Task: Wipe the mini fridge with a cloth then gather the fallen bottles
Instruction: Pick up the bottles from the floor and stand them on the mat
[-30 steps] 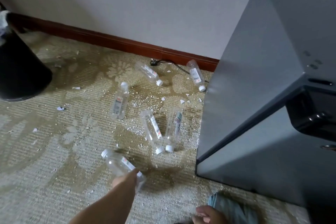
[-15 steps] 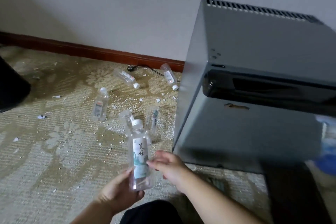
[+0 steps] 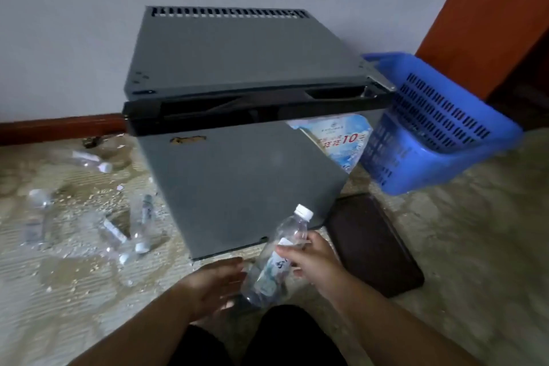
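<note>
A: Item one, held bottle (image 3: 277, 258): clear plastic, white cap, tilted with the cap toward the far right, near the front of the mini fridge (image 3: 237, 134).

B: Grip?

A: Right hand (image 3: 312, 255), fingers curled and pinching the label. Left hand (image 3: 212, 285), fingers loosely spread beside the base; whether it touches the bottle, I cannot tell.

B: Step?

A: Gathering, by my reading. Several fallen bottles (image 3: 142, 221) lie on the carpet (image 3: 475, 246) to the left.

B: Destination?

A: Probably the blue basket (image 3: 439, 134), far right, tipped against the fridge. The next move calls for a reach right, across the dark mat (image 3: 374, 249), and a drop over the rim.
</note>
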